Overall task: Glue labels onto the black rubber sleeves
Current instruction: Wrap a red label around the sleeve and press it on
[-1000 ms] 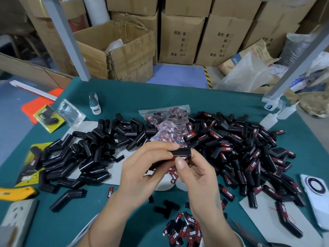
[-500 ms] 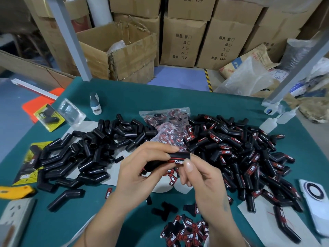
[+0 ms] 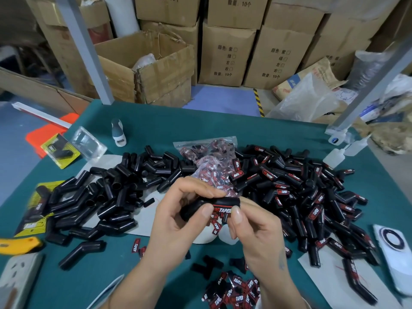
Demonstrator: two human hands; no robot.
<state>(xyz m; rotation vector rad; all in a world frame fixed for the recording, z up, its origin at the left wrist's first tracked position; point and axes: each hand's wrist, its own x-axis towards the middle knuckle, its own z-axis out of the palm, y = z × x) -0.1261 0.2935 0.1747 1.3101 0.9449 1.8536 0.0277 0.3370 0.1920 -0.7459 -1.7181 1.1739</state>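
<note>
My left hand [image 3: 178,210] grips a bent black rubber sleeve [image 3: 225,201] above the table's middle. A red and black label [image 3: 221,210] sits on the sleeve's front. My right hand [image 3: 256,230] has its thumb tip pressed against the label's right end, with the other fingers curled below. A heap of plain black sleeves [image 3: 107,197] lies to the left. To the right lies a heap of labelled sleeves [image 3: 301,192]. Loose labels [image 3: 234,291] are piled near the front edge. A clear bag of labels [image 3: 211,161] lies behind my hands.
Glue bottles [image 3: 334,157] stand at the right rear of the green table [image 3: 200,130]. A white phone [image 3: 394,253] lies at the right edge, a yellow cutter [image 3: 17,244] and a power strip [image 3: 15,277] at the left. Cardboard boxes [image 3: 227,52] stand beyond the table.
The sleeve has turned so the label faces me. My right thumb has slid from the label's top to its right end. Both hands stay in place.
</note>
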